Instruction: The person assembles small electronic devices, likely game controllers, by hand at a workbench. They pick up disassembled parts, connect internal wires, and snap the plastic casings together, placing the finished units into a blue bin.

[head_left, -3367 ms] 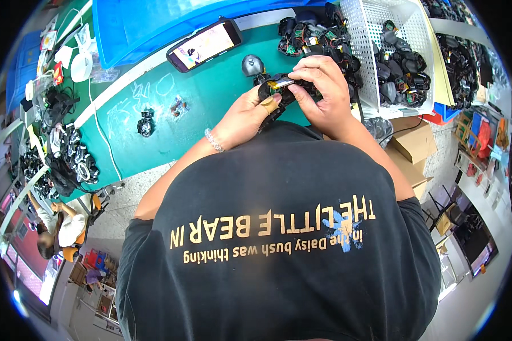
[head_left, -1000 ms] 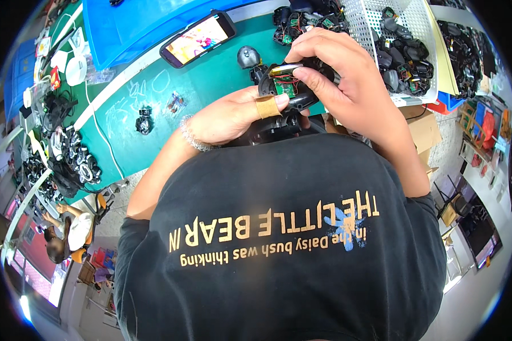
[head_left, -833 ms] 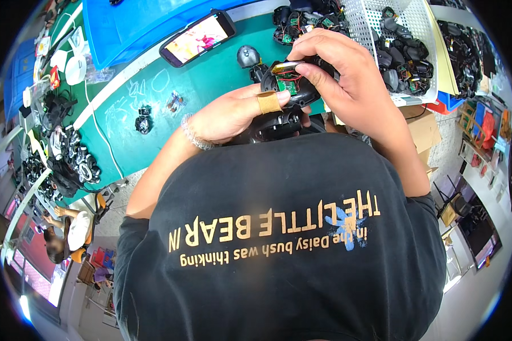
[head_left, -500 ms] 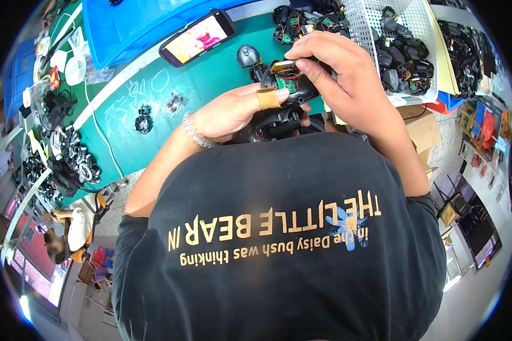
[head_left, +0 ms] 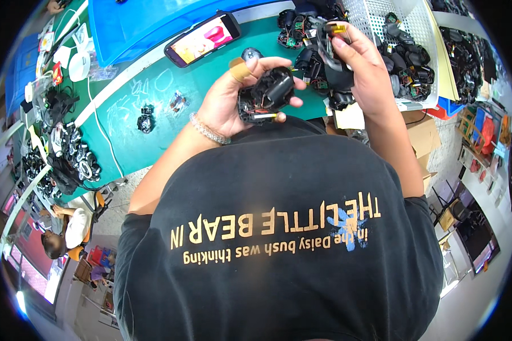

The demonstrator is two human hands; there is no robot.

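My left hand point(head_left: 223, 102) is wrapped round a black plastic housing point(head_left: 276, 90), whose rounded side faces up. A strip of tan tape or bandage point(head_left: 239, 69) circles one of its fingers. Off to the right, my right hand point(head_left: 365, 68) grips another black plastic housing point(head_left: 326, 54) between thumb and fingers, with a yellow piece point(head_left: 337, 28) at its top. This second housing is held up against a pile of similar black parts point(head_left: 293, 28), so its outline is partly hard to separate. A rounded dark part point(head_left: 251, 53) lies just beyond my left hand.
A phone point(head_left: 202, 40) with a lit screen leans by a blue tray point(head_left: 131, 34). At right, a white perforated basket point(head_left: 363, 14) holds black housings. The green table point(head_left: 125, 148) bears a small black part point(head_left: 145, 120), a white cable point(head_left: 101, 128) and a heap of parts point(head_left: 68, 153) at left.
My hands have moved apart. The housing with the green board and red wires has left my left hand, which now holds another housing. My right hand has moved up and right.
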